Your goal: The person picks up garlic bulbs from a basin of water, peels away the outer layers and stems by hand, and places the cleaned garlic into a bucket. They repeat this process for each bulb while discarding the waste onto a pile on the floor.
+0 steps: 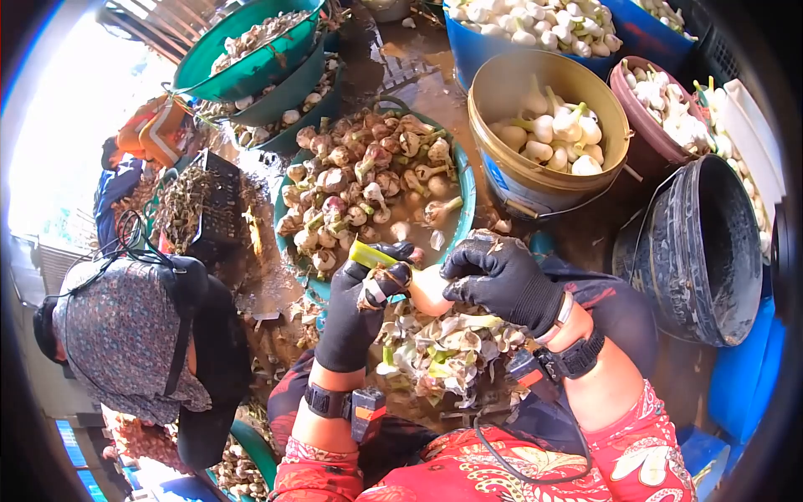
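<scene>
A pale, smooth garlic bulb point(430, 293) with a cut green stem is between my two black-gloved hands. My left hand point(360, 305) is closed around its stem, and the green end sticks out past the fingers. From the other side my right hand point(508, 280) pinches the bulb with curled fingers; whether a bit of skin is between the fingertips is hidden. Just beyond my hands stands a green tub point(462, 209) of brownish, unpeeled garlic point(360, 180) in muddy water. Under my hands lies a heap of peeled-off garlic skins and stem scraps point(443, 351).
A yellow bucket point(485, 125) of white garlic stands ahead right, near a black bucket point(652, 259) tipped on its side. Blue point(464, 50) and maroon point(627, 96) tubs hold more white bulbs. Stacked green tubs point(205, 79) are far left. A person point(134, 326) in patterned clothing sits close on my left.
</scene>
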Tool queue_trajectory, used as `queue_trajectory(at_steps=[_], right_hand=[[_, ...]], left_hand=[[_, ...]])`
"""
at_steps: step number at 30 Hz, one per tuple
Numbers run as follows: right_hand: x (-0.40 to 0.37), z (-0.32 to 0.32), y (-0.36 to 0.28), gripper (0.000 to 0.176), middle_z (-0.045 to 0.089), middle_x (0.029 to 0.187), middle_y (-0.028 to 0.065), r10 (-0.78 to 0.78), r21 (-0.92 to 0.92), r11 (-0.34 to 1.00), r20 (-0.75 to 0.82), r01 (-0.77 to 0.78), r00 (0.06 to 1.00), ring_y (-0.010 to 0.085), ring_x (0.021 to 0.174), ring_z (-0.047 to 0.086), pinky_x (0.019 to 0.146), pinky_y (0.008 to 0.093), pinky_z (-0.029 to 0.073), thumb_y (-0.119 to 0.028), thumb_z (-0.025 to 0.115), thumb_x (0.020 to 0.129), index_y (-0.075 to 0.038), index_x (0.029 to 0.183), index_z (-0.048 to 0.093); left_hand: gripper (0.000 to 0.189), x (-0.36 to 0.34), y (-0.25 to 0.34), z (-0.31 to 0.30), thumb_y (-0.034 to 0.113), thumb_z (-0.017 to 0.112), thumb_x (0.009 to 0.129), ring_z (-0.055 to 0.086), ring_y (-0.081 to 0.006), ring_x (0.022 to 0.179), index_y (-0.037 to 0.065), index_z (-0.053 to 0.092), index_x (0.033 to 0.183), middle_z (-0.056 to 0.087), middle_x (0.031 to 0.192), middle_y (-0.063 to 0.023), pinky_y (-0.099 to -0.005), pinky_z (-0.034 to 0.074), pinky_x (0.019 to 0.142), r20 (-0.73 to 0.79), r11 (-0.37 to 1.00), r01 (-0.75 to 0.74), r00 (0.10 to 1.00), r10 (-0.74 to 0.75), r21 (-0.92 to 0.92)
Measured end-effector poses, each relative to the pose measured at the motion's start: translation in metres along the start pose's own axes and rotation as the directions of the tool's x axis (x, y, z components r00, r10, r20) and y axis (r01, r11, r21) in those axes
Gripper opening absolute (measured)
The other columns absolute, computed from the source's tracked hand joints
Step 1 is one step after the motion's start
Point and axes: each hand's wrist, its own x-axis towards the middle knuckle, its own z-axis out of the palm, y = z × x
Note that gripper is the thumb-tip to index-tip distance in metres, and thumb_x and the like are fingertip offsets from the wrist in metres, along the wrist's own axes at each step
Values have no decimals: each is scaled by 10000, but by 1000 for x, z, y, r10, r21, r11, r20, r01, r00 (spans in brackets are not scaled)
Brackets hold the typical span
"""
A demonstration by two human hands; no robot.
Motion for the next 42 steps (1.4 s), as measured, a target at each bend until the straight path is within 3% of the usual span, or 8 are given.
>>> queue_trajectory(at_steps=[9, 13, 18, 21, 26, 28, 31, 42], right_hand=[[-14, -3, -2, 167, 542, 711, 123, -16, -368, 929, 50, 33, 999, 270, 654, 540, 604, 366, 427, -164, 631, 745, -32, 755, 529], [-12, -34, -1, 109, 546, 557, 123, 211, -323, 894, -310, -311, 927, 232, 496, 552, 511, 349, 436, -126, 566, 724, -33, 683, 525], [-22, -18, 10, 153, 631, 779, 204, 368, -541, 819, 239, -191, 898, 363, 801, 619, 747, 437, 485, -162, 533, 711, -45, 741, 626], [-25, -9, 27, 258, 633, 849, 223, 262, -498, 859, 231, -118, 937, 391, 844, 610, 777, 465, 470, -187, 542, 741, -36, 932, 627], [-6, -32, -9, 213, 627, 842, 211, 313, -289, 896, -125, -336, 941, 385, 808, 605, 725, 453, 473, -185, 550, 777, -33, 916, 602], [-5, -33, -8, 233, 622, 871, 176, 303, -290, 899, -130, -328, 944, 277, 774, 608, 697, 375, 486, -154, 599, 784, -10, 968, 594], [-6, -33, -10, 299, 611, 918, 139, 304, -280, 901, -135, -331, 943, 177, 748, 615, 682, 299, 503, -120, 652, 795, 18, 1050, 580], [6, -25, -6, 193, 610, 835, 182, 195, -276, 926, -238, -258, 952, 369, 824, 585, 725, 436, 461, -137, 592, 773, -25, 930, 585]], left_hand=[[208, 24, -43, -45, 153, 551, 926, 601, -133, 695, -26, 575, 1030, 627, 839, -46, -252, 494, 629, -188, 922, -251, 931, 314, 293], [170, 14, -29, -50, 168, 525, 936, 637, -197, 713, 21, 569, 1008, 635, 828, -55, -299, 512, 658, -279, 870, -13, 950, -143, -493], [238, 41, -34, -72, 228, 512, 928, 643, -204, 886, 36, 556, 1062, 632, 941, -77, -308, 531, 764, 65, 726, -173, 982, 175, 665], [205, 66, 36, 11, 91, 557, 885, 611, -266, 1009, 43, 546, 1084, 621, 1066, -110, -425, 506, 885, 84, 868, -128, 978, 191, -480], [137, 114, -26, -27, 115, 577, 886, 625, -168, 685, -11, 628, 903, 658, 843, -91, -288, 511, 637, 114, 995, 45, 992, -55, 90], [225, 114, -87, -60, 201, 679, 827, 610, -135, 652, -14, 661, 891, 658, 760, -57, -286, 487, 593, 151, 111, -162, 983, 101, 981], [193, 114, -173, -118, 206, 659, 844, 586, -153, 600, 28, 658, 918, 635, 727, -36, -276, 459, 544, -265, 818, 431, 899, -350, 381], [297, 120, -173, -107, 194, 598, 860, 582, -113, 683, -11, 595, 1075, 626, 829, -46, -258, 487, 619, -168, 928, 349, 930, -325, 133]])
